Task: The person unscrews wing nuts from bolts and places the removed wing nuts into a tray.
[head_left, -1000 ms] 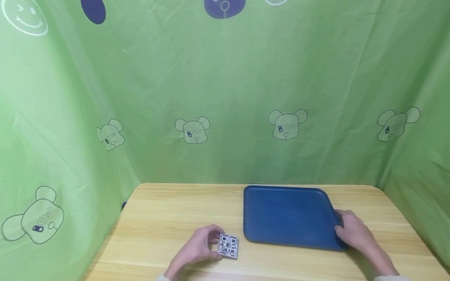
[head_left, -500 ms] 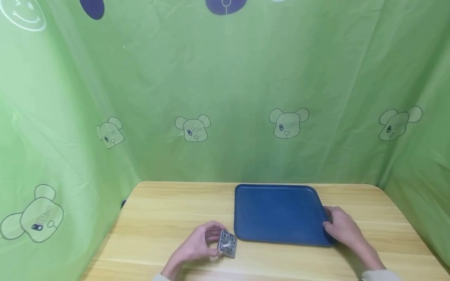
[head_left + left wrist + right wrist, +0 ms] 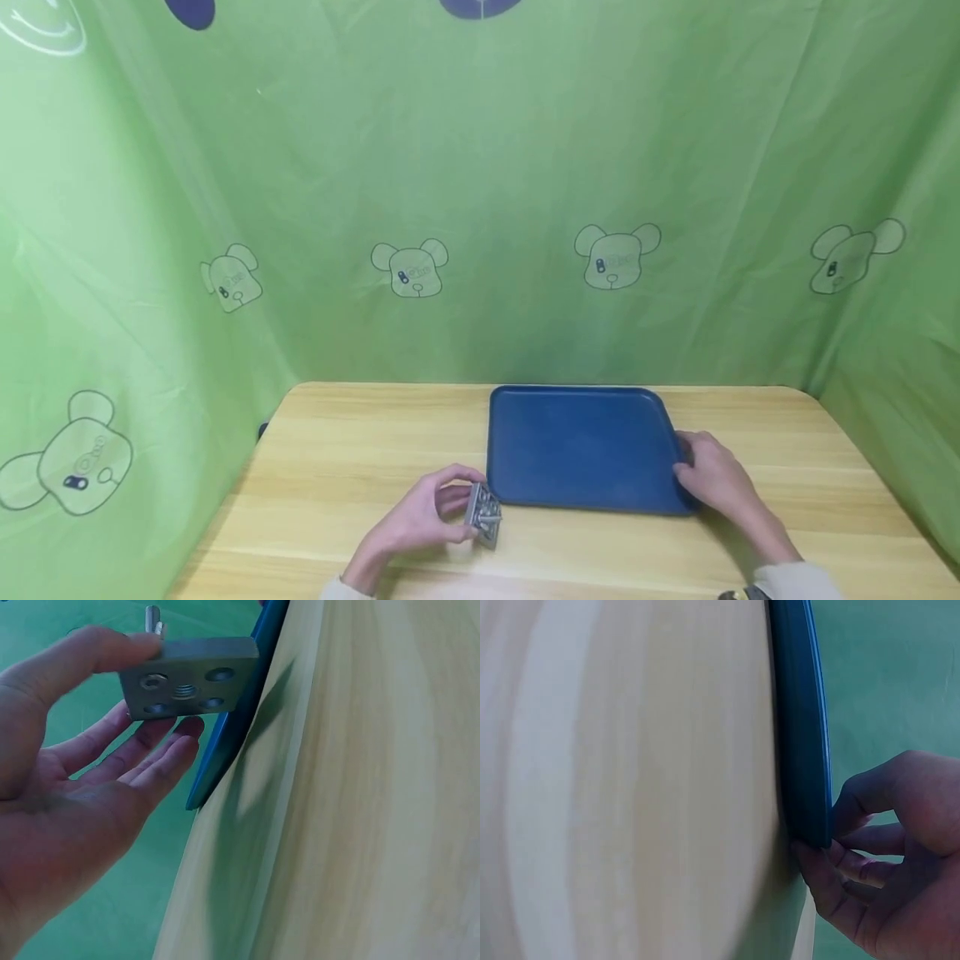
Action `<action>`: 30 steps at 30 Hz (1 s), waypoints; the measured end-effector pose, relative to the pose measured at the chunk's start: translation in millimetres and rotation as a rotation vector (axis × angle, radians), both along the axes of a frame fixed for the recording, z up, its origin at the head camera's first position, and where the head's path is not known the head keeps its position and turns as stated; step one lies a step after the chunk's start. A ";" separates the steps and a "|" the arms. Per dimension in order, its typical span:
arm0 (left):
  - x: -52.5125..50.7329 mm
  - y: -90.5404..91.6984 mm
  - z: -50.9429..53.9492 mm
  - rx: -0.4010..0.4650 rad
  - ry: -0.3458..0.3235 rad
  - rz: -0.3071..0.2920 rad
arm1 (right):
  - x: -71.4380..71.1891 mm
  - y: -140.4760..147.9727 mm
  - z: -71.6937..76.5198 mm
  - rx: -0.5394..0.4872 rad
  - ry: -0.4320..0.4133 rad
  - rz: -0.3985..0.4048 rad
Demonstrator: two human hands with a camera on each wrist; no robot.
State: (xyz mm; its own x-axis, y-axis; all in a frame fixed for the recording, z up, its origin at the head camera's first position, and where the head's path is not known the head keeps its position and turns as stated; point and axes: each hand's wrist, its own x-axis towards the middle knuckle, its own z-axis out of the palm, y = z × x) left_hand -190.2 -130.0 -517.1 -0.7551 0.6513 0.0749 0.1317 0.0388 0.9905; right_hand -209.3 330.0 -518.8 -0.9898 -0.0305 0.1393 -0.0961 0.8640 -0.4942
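Between thumb and fingers, my left hand point(image 3: 423, 512) pinches a square grey metal block point(image 3: 483, 515) by its edges, tilted and raised off the table. In the left wrist view the block point(image 3: 187, 679) shows several round holes, a threaded one at its centre, and a small metal pin point(image 3: 152, 619) sticking out on the far side. Just right of the block lies a blue rectangular tray point(image 3: 585, 450), its bottom left corner near the block. My right hand point(image 3: 716, 475) grips the tray's right edge. The right wrist view has fingers point(image 3: 825, 892) at the tray's rim point(image 3: 802, 735).
A light wood-grain table point(image 3: 360, 433) carries the tray. Green cloth point(image 3: 510, 150) with printed bear heads hangs behind the table and along both sides. A watch point(image 3: 742, 593) shows at the right sleeve.
My right hand has slid the tray leftward, closer to the block. In my left hand the block has turned from nearly facing up to a steep tilt, its pin now showing sideways.
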 end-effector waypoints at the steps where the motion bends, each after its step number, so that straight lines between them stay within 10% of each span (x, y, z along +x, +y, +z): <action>1: 0.0 0.2 0.6 0.006 -0.008 -0.005 | -0.3 -1.1 -0.1 -0.006 -0.001 0.001; 23: -4.4 0.1 -10.8 0.120 -0.114 0.120 | -3.6 -9.9 -0.6 -0.028 -0.030 -0.002; 30: -3.1 4.6 -12.0 0.189 -0.175 0.037 | -4.7 -14.9 -0.1 -0.037 -0.029 0.001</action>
